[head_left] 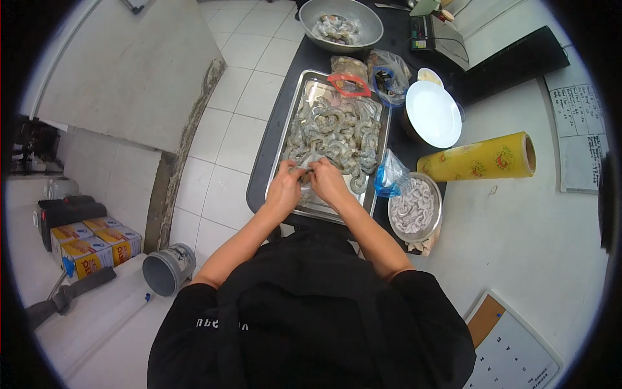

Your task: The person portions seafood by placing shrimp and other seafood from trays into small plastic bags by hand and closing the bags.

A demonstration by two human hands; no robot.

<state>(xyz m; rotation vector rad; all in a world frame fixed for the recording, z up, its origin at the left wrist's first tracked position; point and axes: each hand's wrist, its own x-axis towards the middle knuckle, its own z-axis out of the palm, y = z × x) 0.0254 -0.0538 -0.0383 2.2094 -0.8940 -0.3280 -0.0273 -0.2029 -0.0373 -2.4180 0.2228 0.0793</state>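
Observation:
A metal tray (289,123) holds a heap of raw grey shrimp (343,129). Over its near left part my left hand (285,186) and my right hand (328,179) meet, fingers pinched together. Between them is a shrimp (313,162), partly hidden by the fingers. To the right of the tray stands a metal bowl (438,220) with pale, peeled-looking shrimp (414,206). A blue and clear plastic bag (391,175) lies between tray and bowl.
Bags with red (350,84) and blue (390,78) edges sit at the tray's far end. Beyond is a large metal bowl (353,45). On the right are a white oval dish (434,113), a yellow roll (479,159) and a scale (421,32). A grey bucket (167,269) is at left.

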